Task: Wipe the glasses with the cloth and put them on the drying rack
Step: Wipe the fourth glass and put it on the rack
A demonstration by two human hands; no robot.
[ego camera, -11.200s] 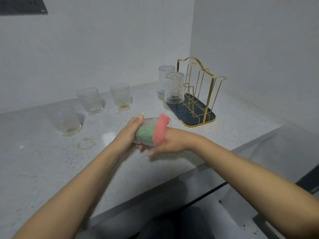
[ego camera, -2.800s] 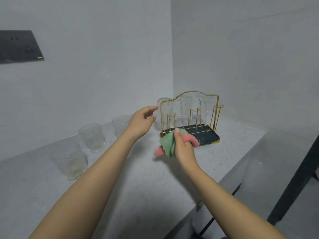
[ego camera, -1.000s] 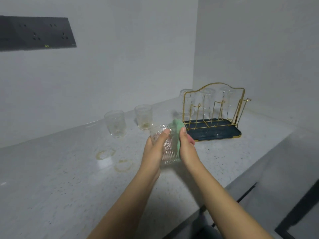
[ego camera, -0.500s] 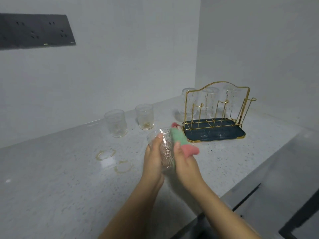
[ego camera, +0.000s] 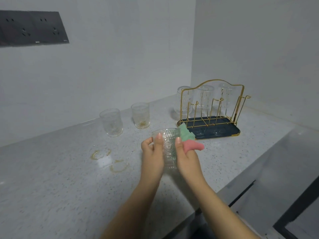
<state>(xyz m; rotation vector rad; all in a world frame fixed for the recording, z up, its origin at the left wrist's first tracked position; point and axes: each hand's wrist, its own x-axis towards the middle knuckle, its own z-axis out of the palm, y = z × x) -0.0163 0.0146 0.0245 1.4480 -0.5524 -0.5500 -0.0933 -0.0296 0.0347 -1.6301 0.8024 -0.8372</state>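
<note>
An embossed clear glass is upright above the counter, gripped by my left hand on its left side. My right hand holds the green and pink cloth against the glass's right side, thumb on the front. The gold wire drying rack with a dark blue tray stands at the back right, with three glasses upside down on its far pegs. Two more glasses stand upright on the counter: one at the left, one with yellowish residue in the bottom.
Yellowish ring stains mark the speckled grey counter left of my hands. The counter's front edge runs diagonally at the right, with a drop beyond it. A dark socket panel is on the back wall.
The glass has turned upright between my hands, and the cloth has shifted round to its right side. Earlier, my left hand picked this glass up from the counter's left.
</note>
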